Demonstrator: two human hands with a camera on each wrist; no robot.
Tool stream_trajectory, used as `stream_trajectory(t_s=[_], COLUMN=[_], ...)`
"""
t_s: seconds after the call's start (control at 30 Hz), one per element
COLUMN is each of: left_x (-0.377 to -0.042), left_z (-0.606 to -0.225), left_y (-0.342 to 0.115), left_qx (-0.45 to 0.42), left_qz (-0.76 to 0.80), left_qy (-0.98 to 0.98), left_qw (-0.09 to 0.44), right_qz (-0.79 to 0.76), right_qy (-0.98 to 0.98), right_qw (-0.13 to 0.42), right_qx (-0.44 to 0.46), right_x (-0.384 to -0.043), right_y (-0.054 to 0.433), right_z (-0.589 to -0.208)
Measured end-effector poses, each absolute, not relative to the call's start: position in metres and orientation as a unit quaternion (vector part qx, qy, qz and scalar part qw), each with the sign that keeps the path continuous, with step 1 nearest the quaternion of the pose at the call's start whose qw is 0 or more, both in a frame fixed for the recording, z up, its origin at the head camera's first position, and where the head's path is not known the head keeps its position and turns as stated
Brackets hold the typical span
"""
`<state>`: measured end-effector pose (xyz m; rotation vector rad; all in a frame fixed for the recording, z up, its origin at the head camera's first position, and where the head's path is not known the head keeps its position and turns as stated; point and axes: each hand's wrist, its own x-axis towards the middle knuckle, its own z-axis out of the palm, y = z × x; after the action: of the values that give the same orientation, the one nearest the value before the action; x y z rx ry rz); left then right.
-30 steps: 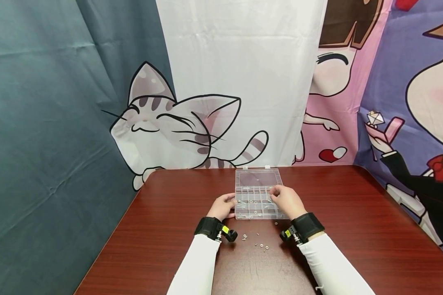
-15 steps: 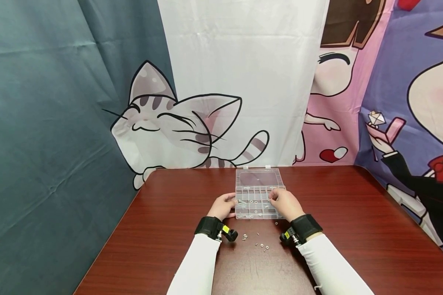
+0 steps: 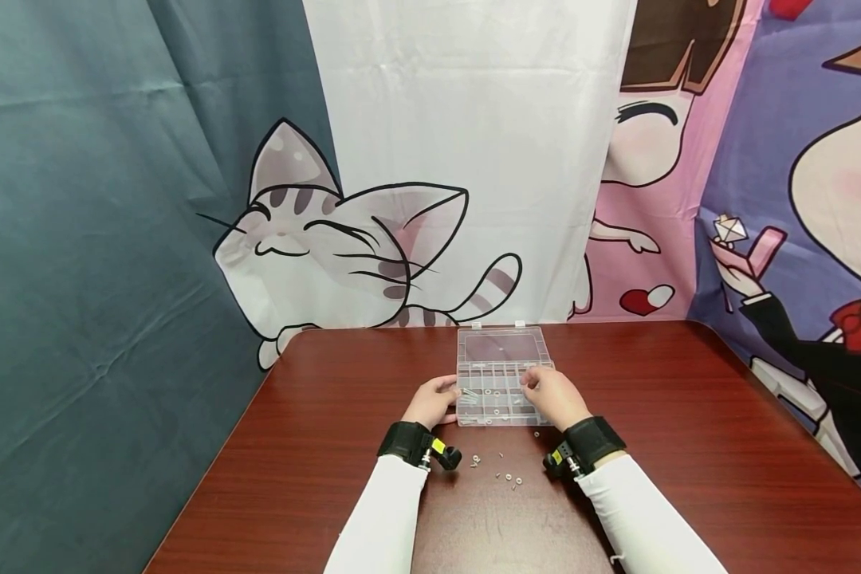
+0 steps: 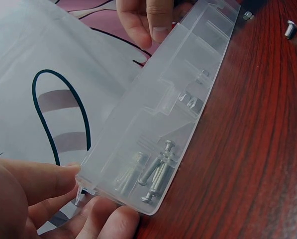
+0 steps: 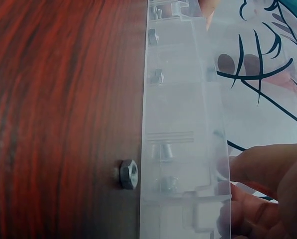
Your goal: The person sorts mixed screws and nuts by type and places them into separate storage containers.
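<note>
A clear plastic compartment box (image 3: 502,418) lies on the table with its lid (image 3: 502,347) folded back. My left hand (image 3: 430,402) grips its left end, thumb on the upper edge and fingers lower down, as the left wrist view confirms. Long screws (image 4: 158,172) lie in the compartment near that hand, and nuts (image 4: 189,101) sit in others. My right hand (image 3: 556,396) is over the box's right part with curled fingers. Its thumb (image 5: 262,164) shows beside the box wall in the right wrist view; whether the fingertips pinch anything is hidden.
On the reddish-brown table (image 3: 316,478), a loose nut (image 5: 129,174) lies close to the box's front wall. Several small nuts and screws, among them one short screw (image 4: 290,30), are scattered nearer the body. A printed curtain (image 3: 473,119) hangs behind the table.
My right hand has lowered slightly toward the box's right compartments and then stayed there. The left hand keeps its grip, and the box has not moved.
</note>
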<state>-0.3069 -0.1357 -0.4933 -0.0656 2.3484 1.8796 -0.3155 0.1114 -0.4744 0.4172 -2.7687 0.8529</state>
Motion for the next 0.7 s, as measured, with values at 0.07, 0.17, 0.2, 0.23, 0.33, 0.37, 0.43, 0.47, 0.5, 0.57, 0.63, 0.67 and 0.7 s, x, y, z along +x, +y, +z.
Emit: stream_trajectory(t_s=[0.07, 0.17, 0.2, 0.23, 0.33, 0.37, 0.43, 0.47, 0.5, 0.57, 0.63, 0.67, 0.7], left_x=[-0.307, -0.307, -0.307, -0.307, -0.307, -0.306, -0.307, -0.307, -0.307, -0.308, -0.309, -0.31, -0.31], left_z=[-0.493, -0.493, -0.493, -0.493, -0.494, -0.494, -0.494, -0.494, -0.494, -0.494, -0.495, -0.496, -0.496], left_y=[-0.136, -0.135, -0.135, -0.135, -0.135, -0.135, -0.135, -0.135, -0.135, -0.135, -0.135, -0.136, -0.136], left_qx=[-0.019, -0.018, -0.017, -0.017, -0.019, -0.019, -0.022, -0.022, -0.023, -0.024, -0.026, -0.025, -0.024], left_qz=[0.623, 0.626, 0.628, 0.628, 0.631, 0.631, 0.63, 0.629, 0.629, 0.626, 0.623, 0.625, 0.626], left_qy=[0.779, 0.777, 0.775, 0.775, 0.773, 0.773, 0.773, 0.774, 0.774, 0.776, 0.779, 0.778, 0.776], left_qw=[0.065, 0.066, 0.066, 0.065, 0.066, 0.066, 0.067, 0.067, 0.068, 0.068, 0.067, 0.067, 0.066], right_qz=[0.289, 0.287, 0.287, 0.287, 0.288, 0.289, 0.289, 0.287, 0.285, 0.282, 0.276, 0.274, 0.273], right_qy=[-0.941, -0.942, -0.942, -0.942, -0.942, -0.942, -0.941, -0.941, -0.941, -0.94, -0.941, -0.941, -0.94], right_qw=[0.105, 0.102, 0.1, 0.097, 0.091, 0.09, 0.09, 0.092, 0.093, 0.095, 0.096, 0.095, 0.092], right_qx=[0.142, 0.142, 0.142, 0.142, 0.146, 0.147, 0.153, 0.156, 0.159, 0.164, 0.17, 0.176, 0.182], right_x=[-0.316, -0.315, -0.315, -0.314, -0.311, -0.311, -0.31, -0.309, -0.308, -0.307, -0.304, -0.303, -0.302], right_y=[0.111, 0.111, 0.111, 0.11, 0.11, 0.11, 0.109, 0.109, 0.109, 0.109, 0.11, 0.11, 0.111], right_z=[-0.474, -0.473, -0.473, -0.472, -0.47, -0.469, -0.468, -0.467, -0.465, -0.464, -0.462, -0.461, -0.46])
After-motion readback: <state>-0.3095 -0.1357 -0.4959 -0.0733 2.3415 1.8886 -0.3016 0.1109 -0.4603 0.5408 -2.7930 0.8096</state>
